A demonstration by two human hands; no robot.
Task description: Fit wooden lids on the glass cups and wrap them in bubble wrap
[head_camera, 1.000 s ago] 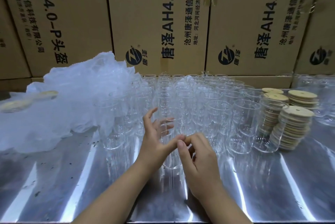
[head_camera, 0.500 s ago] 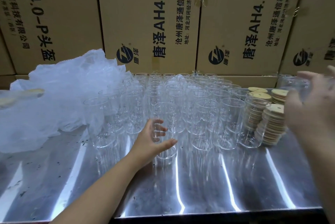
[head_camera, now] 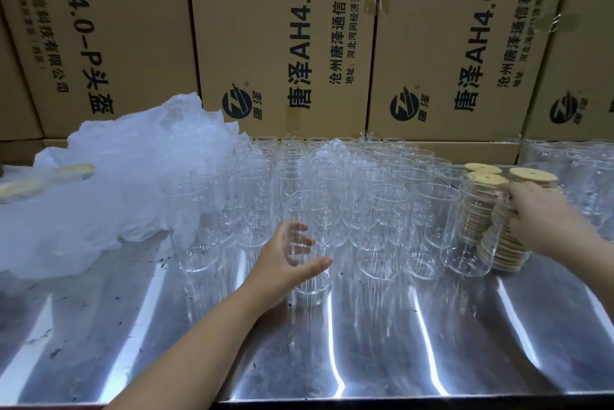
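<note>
My left hand (head_camera: 282,260) holds the nearest glass cup (head_camera: 310,210), which stands upright on the steel worktop (head_camera: 382,359) just in front of the block of other glass cups (head_camera: 349,170); thumb on the near side, fingers wrapped round the far side. On the right, my right hand (head_camera: 531,213) rests on the stacks of wooden lids (head_camera: 505,253), fingers curled over the near stack; I cannot tell whether a lid is pinched. Bubble wrap (head_camera: 116,183) is heaped far left, and cardboard boxes (head_camera: 282,44) stand behind.
</note>
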